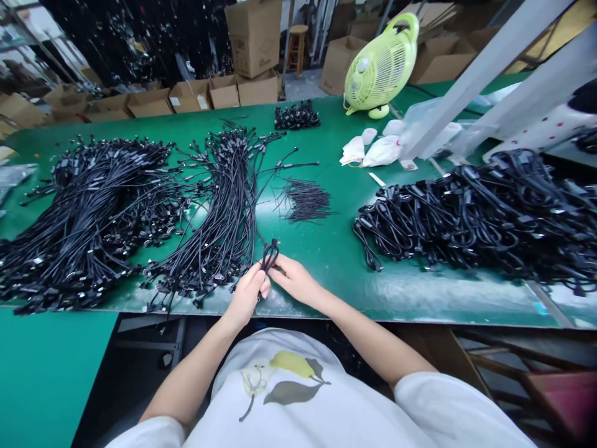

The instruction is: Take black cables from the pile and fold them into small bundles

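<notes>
Both my hands meet over the near edge of the green table [336, 249]. My left hand [249, 292] and my right hand [295, 279] pinch a short black cable [270, 255] folded into a small loop that stands up between the fingertips. Just left of the hands lies a spread bundle of loose black cables [224, 205]. A small heap of thin black twist ties [305, 200] lies a little beyond the hands.
A big pile of straight black cables [88, 218] covers the left of the table. Coiled, tied cables [485, 214] are heaped at the right. A green fan [380, 65], white bags [373, 149] and cardboard boxes [196, 93] stand at the back.
</notes>
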`<state>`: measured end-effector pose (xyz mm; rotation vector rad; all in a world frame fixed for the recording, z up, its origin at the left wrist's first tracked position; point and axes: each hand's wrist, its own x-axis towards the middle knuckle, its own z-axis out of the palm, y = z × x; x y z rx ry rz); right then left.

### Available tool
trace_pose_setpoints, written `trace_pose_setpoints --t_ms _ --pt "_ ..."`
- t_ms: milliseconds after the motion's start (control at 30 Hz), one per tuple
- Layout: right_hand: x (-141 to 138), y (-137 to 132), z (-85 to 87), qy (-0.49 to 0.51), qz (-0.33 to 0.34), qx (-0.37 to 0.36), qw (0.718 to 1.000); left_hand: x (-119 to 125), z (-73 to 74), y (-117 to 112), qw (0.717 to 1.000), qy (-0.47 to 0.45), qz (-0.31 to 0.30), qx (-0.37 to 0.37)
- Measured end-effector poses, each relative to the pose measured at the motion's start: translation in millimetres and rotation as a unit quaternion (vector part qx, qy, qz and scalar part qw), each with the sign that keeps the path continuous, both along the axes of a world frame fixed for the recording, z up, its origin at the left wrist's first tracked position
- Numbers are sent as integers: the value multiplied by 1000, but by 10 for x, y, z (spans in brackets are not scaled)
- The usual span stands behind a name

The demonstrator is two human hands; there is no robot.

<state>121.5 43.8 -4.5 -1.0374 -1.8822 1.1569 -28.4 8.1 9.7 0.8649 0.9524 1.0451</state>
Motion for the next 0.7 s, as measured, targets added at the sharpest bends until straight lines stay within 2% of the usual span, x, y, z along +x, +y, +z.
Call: trace_pose_setpoints --t_ms 133,200,267,367,433,467,533,600,700 --pt "-39 -69 15 20 12 -72 997 -127 11 -9 997 14 63 37" --pt "-46 -80 36 14 2 -68 998 -180 24 -24 996 22 66 49" --pt "-62 -95 68 -12 -15 -3 1000 -223 15 -39 995 48 57 59" --pt "-94 -117 126 -80 -8 158 984 -273 -39 -61 986 135 54 83" --pt "-111 -113 171 -152 14 294 944 -294 -78 -74 970 209 67 106" --pt "-117 -105 200 -189 27 367 910 -300 -89 -80 964 232 72 110" --pt "-126 -79 276 -236 68 498 831 -305 -83 -90 971 223 57 69" --pt "-130 -45 362 -251 122 578 767 -306 -47 -89 986 167 15 -1" --pt "-132 41 433 -264 179 636 702 -307 8 -50 990 143 -9 -5"
